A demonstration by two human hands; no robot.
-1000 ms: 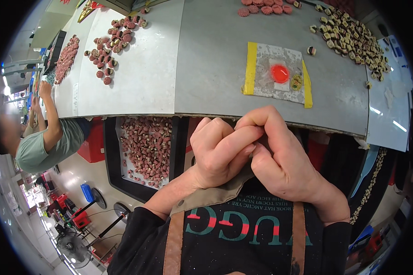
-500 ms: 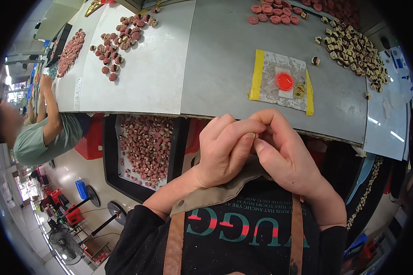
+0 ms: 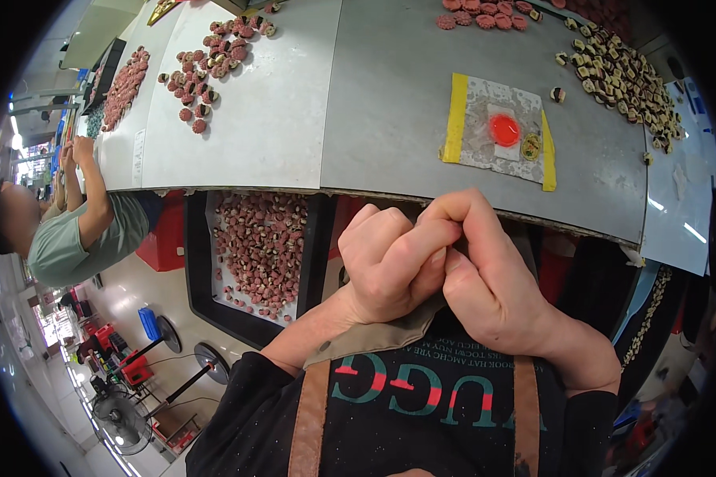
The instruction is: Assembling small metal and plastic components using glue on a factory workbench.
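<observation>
Fingers (image 3: 409, 248) are all curled in and bunched up at the near edge of the grey tabletop (image 3: 397, 119), tips pressed together where the left hand (image 3: 390, 262) and right hand (image 3: 497, 290) meet. From my end of the feed I can't tell if they're pinching anything, since the knuckles block the spot. Right index arches over the top, with both thumbs tucked in close below it.

Nearest work stuff I've got is a grey-white mat (image 3: 479, 102) lying flat just past the right hand, yellow tape (image 3: 455, 119) down its left and right sides. On it there's a shiny red disc (image 3: 504, 130) near the middle and a small oval sticker (image 3: 531, 146) right beside that. One loose dark-and-pale piece (image 3: 557, 95) sits just off the mat's far right corner, and farther right I see a big spread of cream-and-dark pieces (image 3: 624, 71). Pink rounds (image 3: 485, 11) are grouped at the far side.

Over on the left, a scatter of pink pieces (image 3: 215, 60) lies on the white panel (image 3: 286, 103). Below the tabletop, left of the hands, I've got a black tray (image 3: 197, 266) loaded with more pink-and-cream pieces (image 3: 258, 246). Far left, a co-worker in a green shirt (image 3: 83, 246) has both arms up at the table.
</observation>
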